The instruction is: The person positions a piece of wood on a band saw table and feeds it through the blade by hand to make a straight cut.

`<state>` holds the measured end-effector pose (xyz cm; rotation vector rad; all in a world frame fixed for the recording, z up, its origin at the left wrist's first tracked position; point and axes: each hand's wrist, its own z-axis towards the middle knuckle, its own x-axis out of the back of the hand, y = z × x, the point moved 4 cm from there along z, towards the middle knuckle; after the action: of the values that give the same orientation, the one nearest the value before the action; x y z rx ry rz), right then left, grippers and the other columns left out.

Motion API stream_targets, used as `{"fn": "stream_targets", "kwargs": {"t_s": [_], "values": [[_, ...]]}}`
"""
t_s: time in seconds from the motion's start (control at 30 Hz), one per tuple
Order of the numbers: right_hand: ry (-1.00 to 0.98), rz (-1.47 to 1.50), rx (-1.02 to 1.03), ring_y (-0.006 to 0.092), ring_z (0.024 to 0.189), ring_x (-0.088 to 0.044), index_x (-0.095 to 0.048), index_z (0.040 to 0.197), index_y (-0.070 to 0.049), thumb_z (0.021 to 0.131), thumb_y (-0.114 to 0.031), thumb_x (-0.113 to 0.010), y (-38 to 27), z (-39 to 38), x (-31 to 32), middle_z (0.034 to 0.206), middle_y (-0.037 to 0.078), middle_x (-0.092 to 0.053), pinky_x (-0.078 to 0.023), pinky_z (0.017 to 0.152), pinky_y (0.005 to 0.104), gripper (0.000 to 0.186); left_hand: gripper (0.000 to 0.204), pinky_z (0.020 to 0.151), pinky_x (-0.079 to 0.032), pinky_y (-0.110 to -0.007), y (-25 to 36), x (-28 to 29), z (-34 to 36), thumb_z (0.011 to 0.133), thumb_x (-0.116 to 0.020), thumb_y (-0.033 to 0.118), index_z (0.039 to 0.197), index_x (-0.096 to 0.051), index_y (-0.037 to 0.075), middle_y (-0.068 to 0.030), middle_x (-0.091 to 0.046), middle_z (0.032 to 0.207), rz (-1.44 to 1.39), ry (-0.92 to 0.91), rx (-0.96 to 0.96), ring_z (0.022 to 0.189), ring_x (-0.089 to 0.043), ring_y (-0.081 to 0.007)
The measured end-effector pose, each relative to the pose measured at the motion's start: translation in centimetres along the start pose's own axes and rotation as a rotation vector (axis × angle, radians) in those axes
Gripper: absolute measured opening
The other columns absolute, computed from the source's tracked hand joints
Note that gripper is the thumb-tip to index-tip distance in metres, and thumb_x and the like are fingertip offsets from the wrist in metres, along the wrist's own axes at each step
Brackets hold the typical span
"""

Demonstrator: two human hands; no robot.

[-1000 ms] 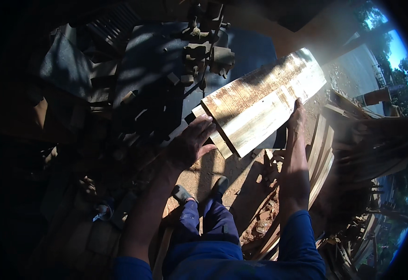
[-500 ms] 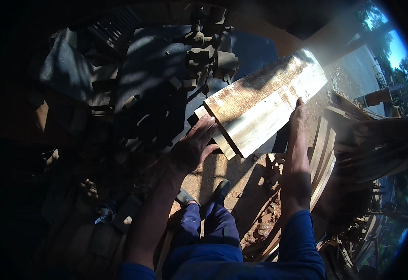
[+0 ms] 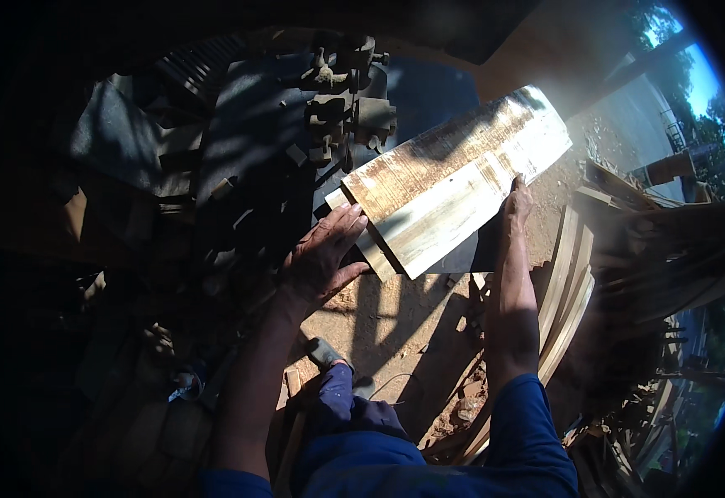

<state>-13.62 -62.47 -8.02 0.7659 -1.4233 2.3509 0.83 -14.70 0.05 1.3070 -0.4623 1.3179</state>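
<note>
Two stacked wooden boards slant from the near left up to the far right above the dark worktable. The upper board (image 3: 462, 184) is pale with a rough brown band. Under it, the lower board (image 3: 376, 251) sticks out at the left end. My left hand (image 3: 321, 256) lies against that end, fingers stretched over it and thumb spread. My right hand (image 3: 518, 204) grips the near long edge, thumb on top and the other fingers hidden beneath. Whether the boards rest on the table cannot be made out.
Beyond the boards stands a metal machine assembly (image 3: 350, 108) on the dark worktable (image 3: 250, 91), with small offcuts around it. Long curved wood strips (image 3: 566, 286) lie at the right, near heaped scrap wood (image 3: 661, 407). Sunlit dirt ground (image 3: 379, 311) shows below.
My feet have shifted in a step. The machine, table and boards sit a little further left in view. Both hands keep their places on the boards.
</note>
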Motion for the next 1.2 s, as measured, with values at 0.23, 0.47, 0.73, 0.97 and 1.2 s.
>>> {"fn": "stream_targets", "kwargs": {"t_s": [0.23, 0.47, 0.73, 0.97, 1.2], "values": [[-0.026, 0.085, -0.004, 0.0343, 0.090, -0.065, -0.065, 0.105, 0.011, 0.102, -0.041, -0.050, -1.1, 0.3, -0.4, 0.097, 0.025, -0.070, -0.047, 0.079, 0.0400, 0.054, 0.079, 0.114, -0.039, -0.040, -1.0, -1.2, -0.2, 0.076, -0.081, 0.027, 0.144, -0.045, 0.009, -0.0130, -0.046, 0.149, -0.124, 0.086, -0.004, 0.142, -0.039, -0.0305], [0.015, -0.198, -0.062, 0.0416, 0.088, -0.061, -0.065, 0.100, 0.013, 0.099, -0.047, -0.051, 2.7, 3.4, -0.5, 0.094, 0.030, -0.067, -0.044, 0.079, 0.0465, 0.061, 0.077, 0.114, -0.038, -0.041, -0.8, -1.8, 0.5, 0.076, -0.082, 0.021, 0.143, -0.047, 0.009, -0.0152, -0.046, 0.149, -0.209, 0.118, 0.008, 0.141, -0.040, -0.0321], [-0.053, 0.074, -0.246, 0.0438, 0.089, -0.060, -0.065, 0.095, 0.014, 0.099, -0.049, -0.051, -0.2, 0.9, -1.1, 0.094, 0.032, -0.066, -0.043, 0.081, 0.0481, 0.064, 0.078, 0.116, -0.035, -0.041, -1.3, -1.7, -0.3, 0.077, -0.080, 0.018, 0.145, -0.044, 0.008, -0.0155, -0.042, 0.151, -0.215, 0.111, 0.046, 0.144, -0.036, -0.0318], [-0.067, -0.084, -0.008, 0.0451, 0.093, -0.060, -0.067, 0.100, 0.007, 0.101, -0.047, -0.046, -1.2, 1.3, 0.2, 0.096, 0.034, -0.064, -0.043, 0.081, 0.0503, 0.059, 0.076, 0.116, -0.036, -0.042, -1.3, -2.1, -0.2, 0.079, -0.077, 0.015, 0.146, -0.043, 0.008, -0.0152, -0.042, 0.151, -0.221, 0.138, 0.029, 0.144, -0.035, -0.0323], [-0.058, -0.106, -0.132, 0.0462, 0.098, -0.061, -0.068, 0.106, 0.004, 0.102, -0.045, -0.045, -0.7, 1.2, -0.7, 0.100, 0.034, -0.064, -0.043, 0.082, 0.0507, 0.055, 0.074, 0.114, -0.038, -0.040, -1.5, -2.2, -0.5, 0.079, -0.078, 0.015, 0.144, -0.044, 0.007, -0.0134, -0.044, 0.150, -0.200, 0.142, 0.041, 0.144, -0.036, -0.0296]]}}
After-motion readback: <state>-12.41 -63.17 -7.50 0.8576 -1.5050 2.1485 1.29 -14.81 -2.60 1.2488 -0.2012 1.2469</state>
